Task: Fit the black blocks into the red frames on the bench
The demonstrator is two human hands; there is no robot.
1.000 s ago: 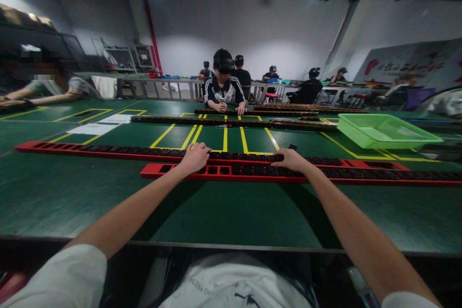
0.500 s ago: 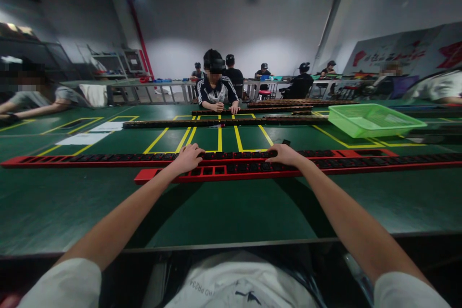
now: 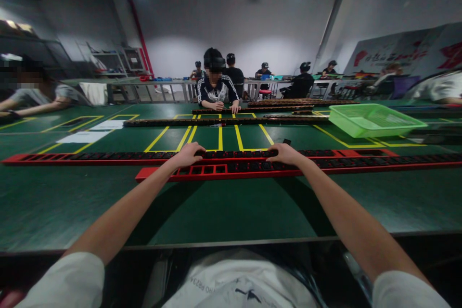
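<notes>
Two long red strips with black square pieces in their slots lie side by side across the table. On the far red strip (image 3: 245, 158), my left hand (image 3: 187, 155) bends its fingers and thumb over the strip's edges. Further right, my right hand (image 3: 286, 155) grips the same strip, thumb on the near side. The black pieces (image 3: 218, 154) between my hands sit in the far strip. Nearer to me runs the near red strip (image 3: 146, 173), with several open slots by its left end. A loose black piece (image 3: 287, 142) stands just beyond my right hand.
A green plastic basket (image 3: 375, 127) stands at the right. Dark long strips (image 3: 162, 123) lie across the table further back. White papers (image 3: 83, 136) rest at the left on the green table (image 3: 231, 216). A co-worker (image 3: 216, 84) sits opposite; others sit beyond and at both sides.
The view has shifted slightly. Both hands stay at nearly the same places on the far red strip, with no clear change in grip.
</notes>
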